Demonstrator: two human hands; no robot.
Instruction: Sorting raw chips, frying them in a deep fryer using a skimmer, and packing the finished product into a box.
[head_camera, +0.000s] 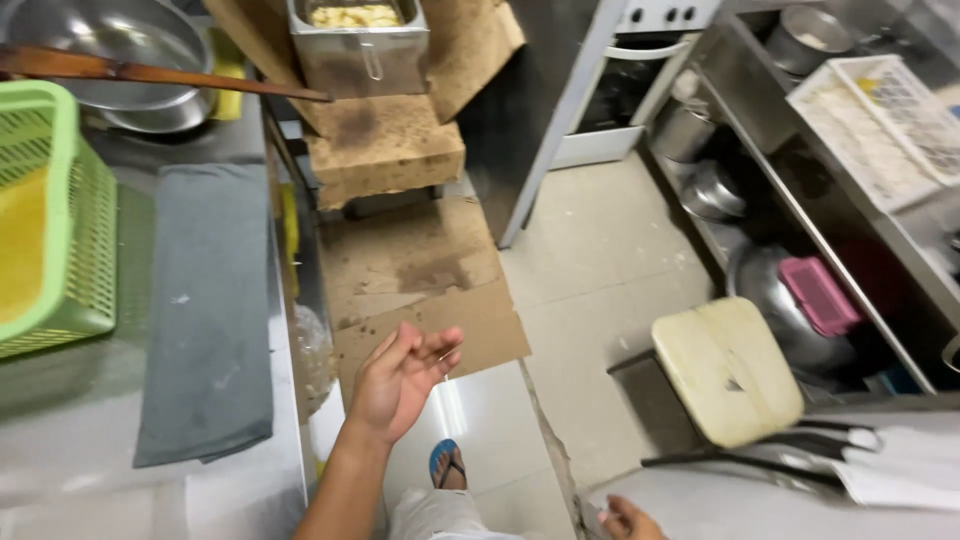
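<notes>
The left hand (400, 375) is open and holds nothing, just past the steel counter (60, 440) edge. The right hand (628, 520) rests on the other counter's (720, 500) near edge; its grip is hidden.

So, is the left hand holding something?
No, the left hand is open and empty in the air above the cardboard on the floor.

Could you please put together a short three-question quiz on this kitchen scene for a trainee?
1. True or false: the left hand is holding a knife.
2. What colour is the basket on the steel counter?
A. Green
B. Red
C. Blue
3. Fill in: flattened ______ covers the floor in front of the steel tub.

Key
1. False: it is open and empty, held above the floor beside the counter.
2. A.
3. Cardboard.
</notes>
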